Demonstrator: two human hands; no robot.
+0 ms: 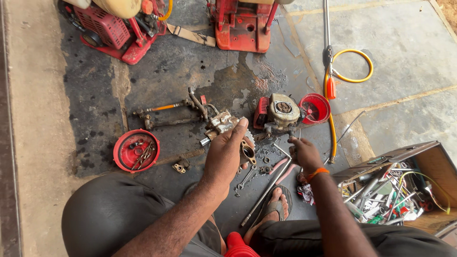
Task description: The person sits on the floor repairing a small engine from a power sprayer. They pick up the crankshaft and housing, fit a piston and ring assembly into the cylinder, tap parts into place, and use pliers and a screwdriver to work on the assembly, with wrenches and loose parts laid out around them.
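On the stone floor [409, 52], which is dark and wet with oil stains in the middle and pale and dry at the right, you sit low with your knees apart and one sandalled foot [276, 205] forward.

Your left hand [227, 154] is raised over the floor and closed around a small metal part [247, 152] with a round hole; the part sits between your thumb and fingers, at the right side of the palm. Your right hand [303, 153] is lower, closed on a thin tool handle [291, 141], just below the small engine [281, 113]. An orange band [317, 173] is around this wrist.

Just behind your left hand lies a metal pump block [220, 123] with pipes. A long steel bar [266, 191] lies on the floor between your hands, with a wrench [245, 180] and small loose pieces near it. To the left there is a red round cover [136, 150] holding small parts. Beside the engine stands a red bowl-shaped housing [315, 108]. A yellow hose [353, 66] curls at the right. An open wooden box [404, 185] full of tools stands near your right arm. Two red machines [240, 24] stand at the far edge.
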